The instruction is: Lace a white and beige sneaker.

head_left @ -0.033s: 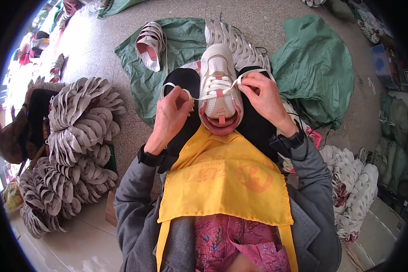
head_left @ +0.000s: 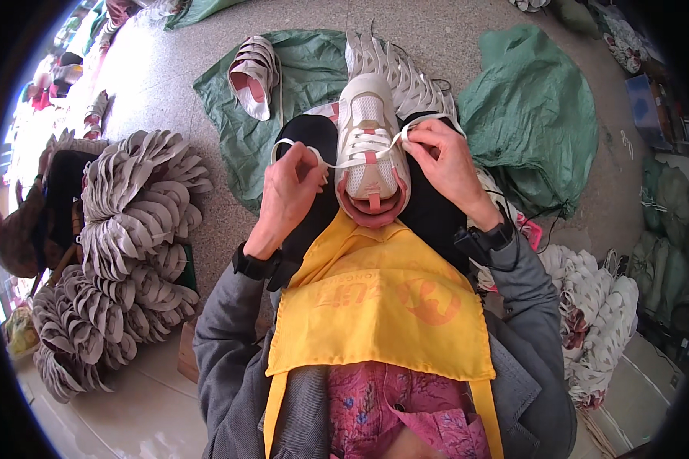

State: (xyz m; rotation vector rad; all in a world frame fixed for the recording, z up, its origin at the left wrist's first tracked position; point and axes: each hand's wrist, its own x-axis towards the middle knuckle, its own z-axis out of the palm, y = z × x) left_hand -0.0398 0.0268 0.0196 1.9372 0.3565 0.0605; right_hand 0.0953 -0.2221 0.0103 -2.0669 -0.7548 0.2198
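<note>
Two hands share one white lace (head_left: 337, 162) across the white and pink shoe (head_left: 369, 149) resting toe-away on your knees above the yellow apron (head_left: 375, 298). Your left hand (head_left: 287, 195) pinches one end, your right hand (head_left: 440, 164) pinches the other. Keep both sides equally taut and flat, untwisted, before crossing.

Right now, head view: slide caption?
Both hands, left hand and right hand, pull a white lace on a white-pink sneaker.
</note>
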